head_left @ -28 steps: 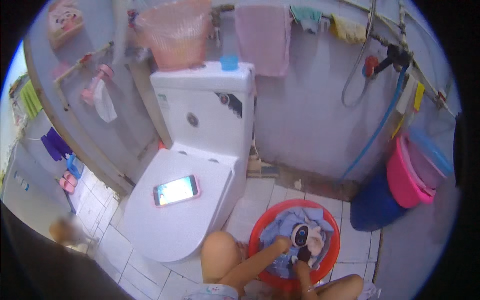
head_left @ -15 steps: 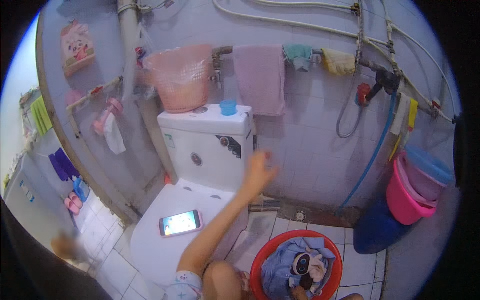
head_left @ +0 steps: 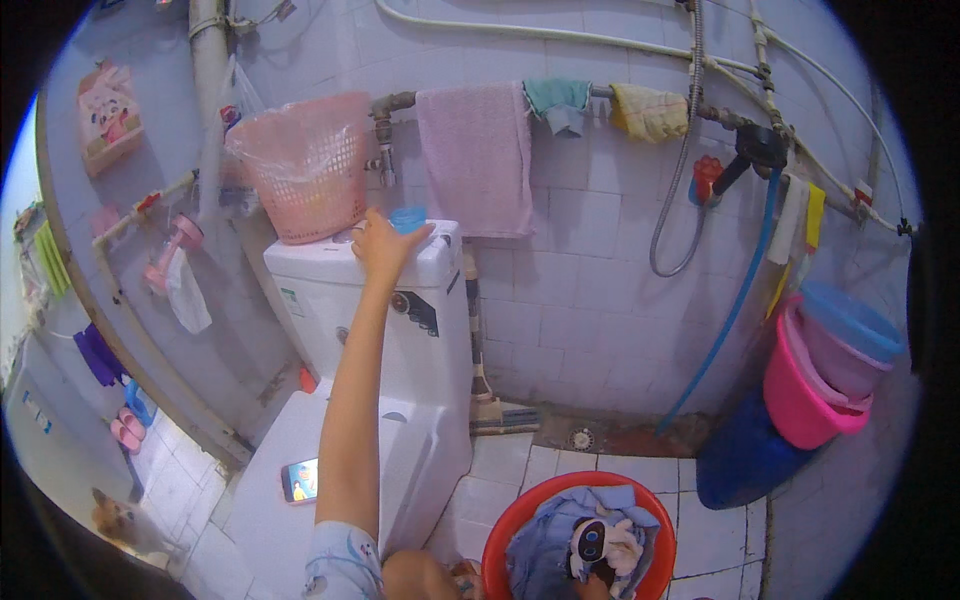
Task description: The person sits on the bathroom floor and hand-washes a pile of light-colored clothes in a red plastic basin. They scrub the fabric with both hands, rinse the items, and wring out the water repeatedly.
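Showing thumb and fingers parted, the left hand (head_left: 386, 246) is held over the front of the tank (head_left: 300, 266); whether anything is gripped cannot be told. Small, pale blue and seemingly see-through, the cup (head_left: 408, 217) is seen on the tank, between thumb and fingers, partly hidden by them. Left of it, the pink basket (head_left: 300, 165) is lined with clear plastic. Below, the right hand (head_left: 597, 589) is mostly cropped among clothes (head_left: 540, 545) in the red basin (head_left: 665, 545); its grip cannot be told.
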`<move>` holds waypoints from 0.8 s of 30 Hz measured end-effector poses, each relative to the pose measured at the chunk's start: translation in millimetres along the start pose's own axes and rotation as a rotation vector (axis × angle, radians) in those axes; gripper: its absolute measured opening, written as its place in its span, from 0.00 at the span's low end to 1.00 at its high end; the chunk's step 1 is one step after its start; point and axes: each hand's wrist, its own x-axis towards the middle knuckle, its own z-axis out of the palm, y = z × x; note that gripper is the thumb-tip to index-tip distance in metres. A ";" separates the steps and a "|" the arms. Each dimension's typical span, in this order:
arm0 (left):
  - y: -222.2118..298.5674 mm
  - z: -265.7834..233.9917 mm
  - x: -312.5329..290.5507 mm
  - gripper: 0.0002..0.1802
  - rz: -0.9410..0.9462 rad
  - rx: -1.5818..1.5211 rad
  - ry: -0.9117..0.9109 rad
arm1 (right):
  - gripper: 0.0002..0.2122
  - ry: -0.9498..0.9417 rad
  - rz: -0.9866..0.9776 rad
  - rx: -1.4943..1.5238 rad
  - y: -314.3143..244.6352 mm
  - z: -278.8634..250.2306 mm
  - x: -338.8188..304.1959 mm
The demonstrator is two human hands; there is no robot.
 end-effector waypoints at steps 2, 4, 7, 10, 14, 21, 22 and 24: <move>-0.6 0.4 7.5 0.48 0.028 0.019 -0.006 | 0.25 -0.001 -0.001 0.009 -4.7 -4.0 0.0; -4.1 3.5 12.6 0.47 0.078 0.031 0.034 | 0.26 -0.005 0.007 0.006 -4.9 -4.9 -1.6; -9.5 9.6 16.9 0.44 0.001 0.061 0.026 | 0.27 -0.015 0.024 0.009 -2.7 -3.3 -6.9; -10.8 -5.2 25.6 0.41 0.092 -0.005 -0.081 | 0.28 -0.022 0.017 0.024 -5.3 -0.4 -10.4; 36.2 -50.1 -39.8 0.36 0.270 -0.509 -0.319 | 0.29 -0.005 0.045 0.081 11.2 -5.3 -21.0; 51.1 -65.1 -215.7 0.34 0.302 -0.776 -0.986 | 0.26 0.176 -0.143 0.127 47.9 7.3 -23.0; 50.4 -64.0 -238.0 0.34 0.338 -0.770 -1.039 | 0.26 0.117 -0.101 0.210 33.2 1.0 -29.9; 43.2 -47.6 -289.1 0.34 0.387 -0.777 -1.173 | 0.25 -0.010 0.020 0.371 21.2 -4.6 -51.5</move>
